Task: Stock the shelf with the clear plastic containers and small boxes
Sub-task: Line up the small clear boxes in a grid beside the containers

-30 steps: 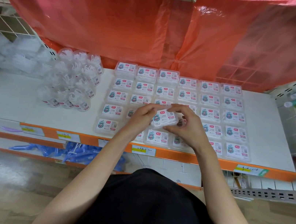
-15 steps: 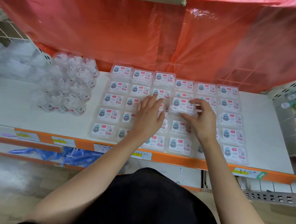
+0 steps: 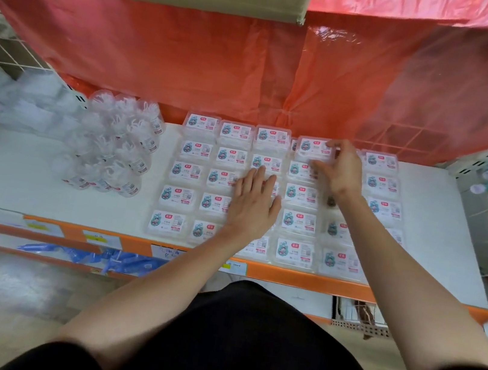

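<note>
Right hand (image 3: 341, 171) pinches one small box (image 3: 313, 149) at the back row; left hand (image 3: 254, 200) lies flat on the grid.

Right arm reaches forward across the white shelf (image 3: 17, 170). Its fingers curl over the box's far right edge and the thumb sits on the near edge, so the box lies just left of the palm. The box's label faces up and its long axis runs left to right, in line with its neighbours. It sits slightly higher than the row; whether it rests on the one beneath, cannot tell. Left hand is palm down with fingers straight and spread, resting on the laid-out boxes (image 3: 187, 173) mid-grid and gripping nothing. The boxes form neat rows and columns with labels up. Round clear containers (image 3: 115, 146) are clustered to the left of the grid, near it. A red plastic sheet (image 3: 191, 59) hangs behind.
</note>
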Demonstrator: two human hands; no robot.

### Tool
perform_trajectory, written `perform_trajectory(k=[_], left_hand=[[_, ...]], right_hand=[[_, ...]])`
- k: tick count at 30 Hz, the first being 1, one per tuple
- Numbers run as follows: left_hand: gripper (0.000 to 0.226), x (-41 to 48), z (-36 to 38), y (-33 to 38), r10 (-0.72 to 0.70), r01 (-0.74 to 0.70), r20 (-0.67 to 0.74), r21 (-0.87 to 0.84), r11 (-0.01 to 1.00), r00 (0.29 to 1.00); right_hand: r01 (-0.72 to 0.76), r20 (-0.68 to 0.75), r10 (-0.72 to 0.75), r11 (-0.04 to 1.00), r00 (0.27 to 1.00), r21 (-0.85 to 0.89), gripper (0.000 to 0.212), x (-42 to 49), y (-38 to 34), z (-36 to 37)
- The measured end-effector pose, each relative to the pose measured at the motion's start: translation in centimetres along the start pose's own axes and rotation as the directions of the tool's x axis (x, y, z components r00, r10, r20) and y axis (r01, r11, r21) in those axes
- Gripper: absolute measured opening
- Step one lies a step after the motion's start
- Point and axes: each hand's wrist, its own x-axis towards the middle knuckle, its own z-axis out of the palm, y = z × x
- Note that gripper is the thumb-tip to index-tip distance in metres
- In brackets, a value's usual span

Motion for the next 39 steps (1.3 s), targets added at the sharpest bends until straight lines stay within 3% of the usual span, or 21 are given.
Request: perform_trajectory(k=[16,27,33,39], left_hand=[[0.053,0.1,0.3,-0.2,0.002,-0.003,-0.013,-0.020,1.000,1.000],[0.047,0.2,-0.4,-0.2,-0.034,0.032,-0.006,-0.183,0.983,0.999],[0.053,0.0,-1.7,-0.1,-0.045,0.055,0.050,-0.233,0.971,0.998],[0.059,-3.0,-4.2,-1.6,-0.009,-0.012,-0.132,-0.156,0.988,0.991]], right_hand=[[0.135,0.044,-0.130,0.977,0.991,-0.167,0.047,0.8,0.2,0.6],[0.293,-0.067,-0.299,0.953,0.952,-0.081,0.035,-5.4,1.2,0.7],[0.387,-0.030,-0.389,0.921,0.921,-0.048,0.034,-9.5,1.8,1.9],[0.454,0.031,-0.453,0.891,0.891,-0.032,0.035,-11.6,-0.6,3.6]])
